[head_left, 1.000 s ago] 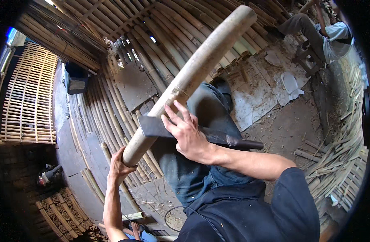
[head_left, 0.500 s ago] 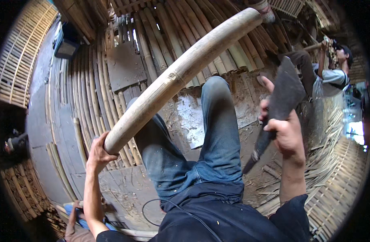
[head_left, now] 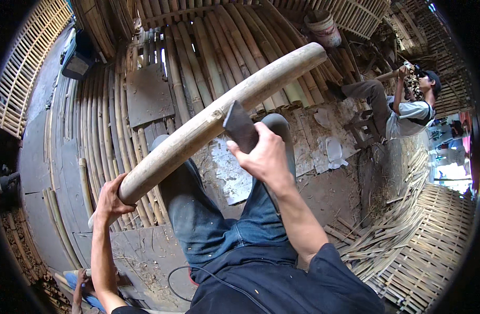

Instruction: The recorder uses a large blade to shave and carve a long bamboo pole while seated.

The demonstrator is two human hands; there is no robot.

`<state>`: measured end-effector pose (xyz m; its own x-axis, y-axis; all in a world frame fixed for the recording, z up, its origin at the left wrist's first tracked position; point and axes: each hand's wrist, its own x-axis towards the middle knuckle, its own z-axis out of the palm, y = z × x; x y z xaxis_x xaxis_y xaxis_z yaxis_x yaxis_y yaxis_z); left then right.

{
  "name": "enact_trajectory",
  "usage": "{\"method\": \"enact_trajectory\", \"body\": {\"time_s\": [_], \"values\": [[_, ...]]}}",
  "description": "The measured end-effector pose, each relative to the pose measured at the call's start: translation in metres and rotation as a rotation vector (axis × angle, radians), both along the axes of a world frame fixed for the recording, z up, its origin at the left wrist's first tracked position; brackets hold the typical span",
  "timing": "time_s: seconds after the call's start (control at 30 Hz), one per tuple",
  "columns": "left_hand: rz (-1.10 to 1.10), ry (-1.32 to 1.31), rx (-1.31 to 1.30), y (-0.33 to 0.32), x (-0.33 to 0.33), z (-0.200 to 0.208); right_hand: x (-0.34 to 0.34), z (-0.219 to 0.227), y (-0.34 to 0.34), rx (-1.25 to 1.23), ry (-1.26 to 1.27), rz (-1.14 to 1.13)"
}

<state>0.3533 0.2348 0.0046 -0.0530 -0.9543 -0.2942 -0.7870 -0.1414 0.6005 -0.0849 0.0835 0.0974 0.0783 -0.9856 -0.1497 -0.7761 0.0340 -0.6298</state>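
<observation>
A thick, pale bamboo pole (head_left: 172, 149) slants across my knees, rising from near left to far right. My left hand (head_left: 110, 200) is closed around its near end. In my right hand (head_left: 265, 157) is a broad, dark-bladed cleaver (head_left: 240, 127), its handle mostly hidden by my fingers. The blade's edge lies at or just beside the knobby node (head_left: 217, 114) midway along the pole; whether it touches cannot be made out.
Split bamboo lengths (head_left: 203, 63) cover the platform ahead, with a flat board (head_left: 150, 94) on them. A bucket (head_left: 322, 29) stands beyond the pole. At right sits another person (head_left: 407, 112) near heaped strips (head_left: 392, 225) and a woven panel (head_left: 433, 235). Another person's arm (head_left: 79, 293) shows lower left.
My right hand has swung the cleaver leftward from the far right to the pole's node. The pole's far end has dipped slightly, with my left hand still gripping the near end.
</observation>
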Motion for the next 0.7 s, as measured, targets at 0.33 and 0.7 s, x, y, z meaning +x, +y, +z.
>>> {"method": "enact_trajectory", "body": {"time_s": [0.33,0.7], "values": [[0.042,0.009,0.012,0.001,-0.010,0.017,0.045,-0.010,-0.028,0.020,0.055,0.061],[0.020,-0.173,0.056,-0.008,-0.034,0.068,0.044,-0.074,0.017,-0.407,-0.117,0.116]]}}
